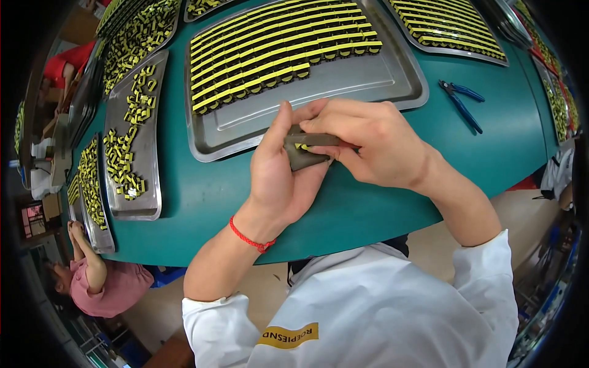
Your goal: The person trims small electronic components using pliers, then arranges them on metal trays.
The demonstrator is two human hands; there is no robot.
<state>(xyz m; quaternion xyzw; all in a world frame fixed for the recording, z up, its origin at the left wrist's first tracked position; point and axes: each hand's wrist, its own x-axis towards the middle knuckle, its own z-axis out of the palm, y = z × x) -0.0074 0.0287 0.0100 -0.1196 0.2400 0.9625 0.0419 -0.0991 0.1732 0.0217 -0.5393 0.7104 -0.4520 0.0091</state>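
My left hand (270, 184), with a red braided cord at its wrist, cradles a small grey-brown block (304, 161) against its palm. Its thumb points up beside the block. From the other side my right hand (383, 141) pinches a flat grey-brown bar (324, 140) that lies across the top of the block. Whether bar and block are one piece I cannot tell. A small yellow part (300, 146) shows between them, near the right fingertips. Both hands are above the table, just off the near edge of a large metal tray (276, 126).
Rows of yellow-and-black parts (282, 49) fill much of the large tray. A narrower tray (132, 211) at left holds loose ones; another tray (454, 27) stands far right. Blue-handled cutters (461, 101) lie on the green table (380, 211). A person in pink (110, 285) sits at left.
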